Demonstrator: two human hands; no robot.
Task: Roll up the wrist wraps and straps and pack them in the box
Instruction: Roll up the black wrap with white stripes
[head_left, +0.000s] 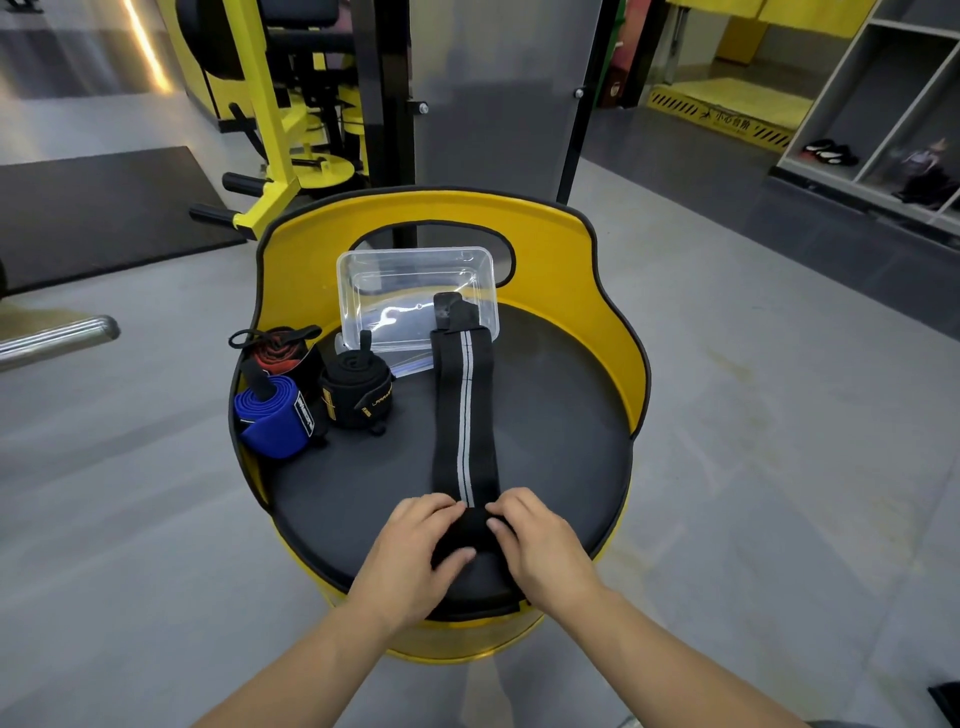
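Observation:
A long black wrist wrap (464, 415) with a grey centre stripe lies stretched across the black seat, its far end resting on the rim of the clear plastic box (415, 291). My left hand (415, 545) and my right hand (540, 540) both pinch the wrap's near end, which is folded into a small roll between my fingers. Three rolled wraps sit at the seat's left: a blue one (275, 415), a red and black one (283, 353), and a black one with yellow lettering (356, 389).
The seat belongs to a round yellow barrel chair (566, 270) with a high curved back. A box lid (410, 364) lies under the box's near edge. Yellow gym machines stand behind, shelving at the far right, grey floor all around.

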